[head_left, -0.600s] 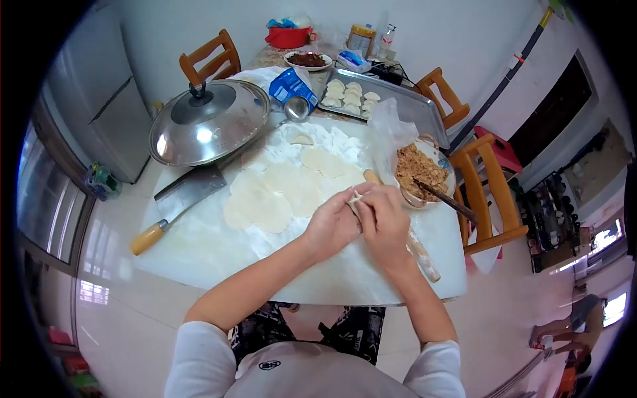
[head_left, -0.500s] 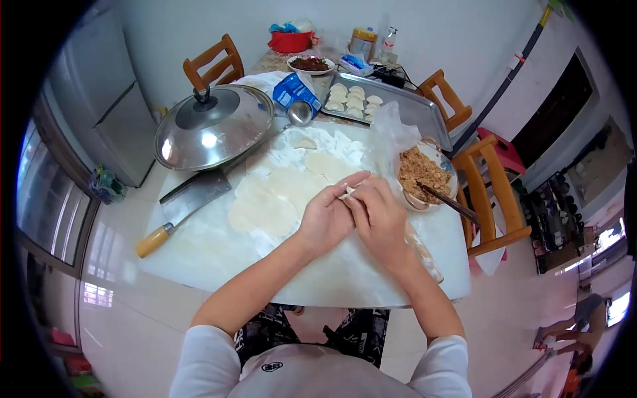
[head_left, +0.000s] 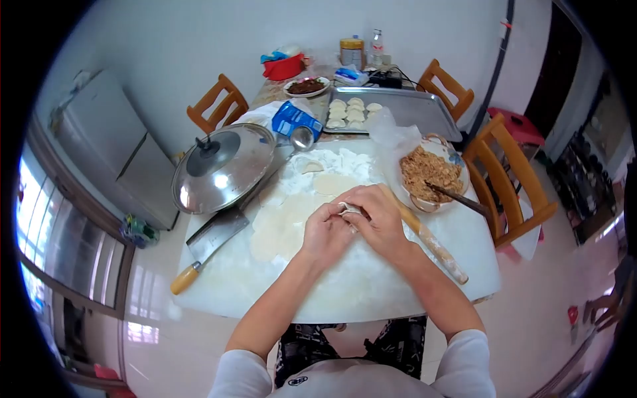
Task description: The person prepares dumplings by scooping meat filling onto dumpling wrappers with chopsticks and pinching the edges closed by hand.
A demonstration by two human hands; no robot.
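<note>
Pinching the dough piece (head_left: 350,209) between left hand (head_left: 325,233) and right hand (head_left: 382,217), I hold it above the white board (head_left: 215,298). Rolling pin (head_left: 432,243), partly hidden a moment ago, shows nearly whole; pinch persists, shaping seems unfinished.

Left of the fingers (head_left: 365,198), flat dough wrappers (head_left: 285,225) leave passage above, as far as the domed lid (head_left: 229,174) and cleaver (head_left: 219,233). Right of the fingers, the rolling pin (head_left: 432,243) and then the bowl (head_left: 428,206) with jutting chopsticks (head_left: 464,199) obstruct the way.
</note>
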